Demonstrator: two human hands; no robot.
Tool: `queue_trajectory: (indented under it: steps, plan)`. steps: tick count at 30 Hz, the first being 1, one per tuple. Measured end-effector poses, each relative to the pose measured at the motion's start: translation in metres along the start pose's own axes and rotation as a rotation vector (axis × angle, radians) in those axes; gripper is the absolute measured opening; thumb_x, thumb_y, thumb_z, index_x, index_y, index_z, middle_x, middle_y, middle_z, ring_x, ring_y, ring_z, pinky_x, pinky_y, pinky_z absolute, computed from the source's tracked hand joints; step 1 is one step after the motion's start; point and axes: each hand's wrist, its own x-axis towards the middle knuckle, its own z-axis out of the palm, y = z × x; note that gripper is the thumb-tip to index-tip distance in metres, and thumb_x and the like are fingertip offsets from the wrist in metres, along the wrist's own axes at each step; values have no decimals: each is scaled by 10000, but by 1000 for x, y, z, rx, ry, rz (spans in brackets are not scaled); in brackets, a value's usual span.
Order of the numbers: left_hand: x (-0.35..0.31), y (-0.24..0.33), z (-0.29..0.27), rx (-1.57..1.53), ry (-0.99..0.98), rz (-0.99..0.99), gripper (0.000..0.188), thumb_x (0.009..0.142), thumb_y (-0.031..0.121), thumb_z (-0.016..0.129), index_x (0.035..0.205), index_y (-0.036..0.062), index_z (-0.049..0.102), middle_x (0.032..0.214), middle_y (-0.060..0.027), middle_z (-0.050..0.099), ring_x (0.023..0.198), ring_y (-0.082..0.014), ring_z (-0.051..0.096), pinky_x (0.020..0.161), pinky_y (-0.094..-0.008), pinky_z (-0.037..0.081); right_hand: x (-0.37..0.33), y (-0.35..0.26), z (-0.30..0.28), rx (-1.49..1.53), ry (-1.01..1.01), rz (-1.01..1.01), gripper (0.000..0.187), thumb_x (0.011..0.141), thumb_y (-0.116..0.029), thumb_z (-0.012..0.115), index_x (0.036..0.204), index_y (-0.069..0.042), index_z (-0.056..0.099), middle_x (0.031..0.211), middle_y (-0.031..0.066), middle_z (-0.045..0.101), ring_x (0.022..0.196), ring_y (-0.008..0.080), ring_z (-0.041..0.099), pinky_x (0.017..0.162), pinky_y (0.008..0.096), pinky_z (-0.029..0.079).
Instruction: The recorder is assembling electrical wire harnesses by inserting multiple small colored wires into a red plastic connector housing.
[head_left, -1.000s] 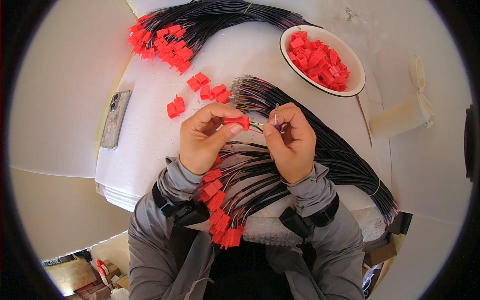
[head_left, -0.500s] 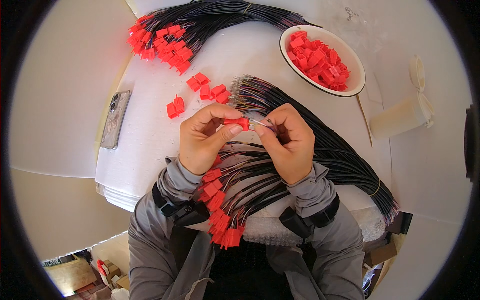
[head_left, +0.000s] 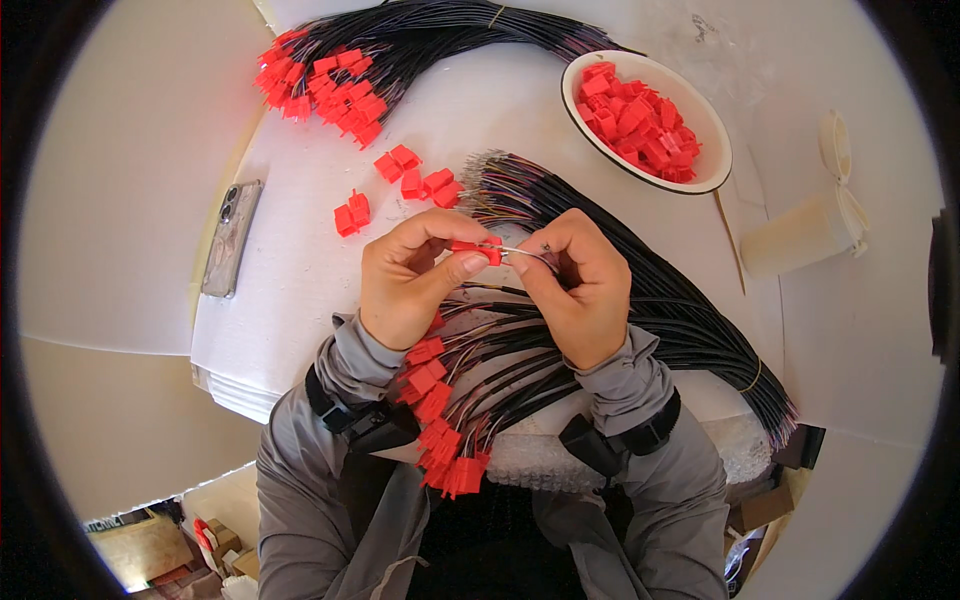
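Between thumb and forefinger, my left hand (head_left: 405, 275) pinches a red plastic connector housing (head_left: 478, 249). My right hand (head_left: 580, 280) is closed on thin wires (head_left: 524, 252), one of them white, whose tips meet the right end of the housing. How deep the wires sit in it is too small to tell. Below my hands, black cables with red connectors (head_left: 430, 385) on their left ends lie on the white table. Just beyond my right hand runs a thick bundle of black cables (head_left: 620, 235) with bare wire ends fanned out at its upper left.
A white bowl of red housings (head_left: 712, 165) stands at the back right. Several loose red housings (head_left: 352, 214) lie left of the bundle. Another cable bundle (head_left: 430, 35) with red connectors spans the far side. A phone (head_left: 232, 238) lies left; a cream lidded container (head_left: 800, 238) is right.
The white wire's tip now reaches the housing's end, where it stood slightly apart and above before. The housing has shifted slightly to the right. Both hands stay nearly in place.
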Motion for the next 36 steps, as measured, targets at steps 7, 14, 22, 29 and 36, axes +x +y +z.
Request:
queue_trajectory:
  steps: [7,14,22,29,36]
  plan:
    - [1,-1,-2,12,-42,5,173,796,-60,584,968,-44,564,929,-87,591,871,-128,548,787,-254,439,0,-8,0,-48,-15,42,67,718,1,644,777,6,612,707,66,509,589,114,491,524,231,388]
    - [0,-3,-4,48,-62,12,175,774,-65,601,945,-38,577,911,-87,591,867,-136,548,787,-259,435,2,-9,-4,6,-64,61,83,713,-16,670,768,13,615,715,59,513,612,107,506,544,222,399]
    - [0,-1,-5,68,-115,9,160,769,-48,616,924,-30,585,893,-86,592,844,-135,541,772,-259,423,0,1,-8,117,-143,79,109,699,-16,690,715,6,584,689,23,469,578,71,418,522,205,331]
    - [2,-4,-5,87,-60,59,153,786,-48,600,932,-17,567,888,-70,569,846,-125,526,779,-260,408,-2,-2,1,289,-80,177,127,746,-17,662,813,1,556,734,6,497,631,51,439,572,194,360]
    - [3,-3,-4,69,2,64,136,793,-55,585,917,-15,548,889,-60,556,842,-116,516,775,-253,401,-2,-2,-6,447,23,363,123,803,-33,615,890,3,536,744,32,552,644,74,528,570,204,450]
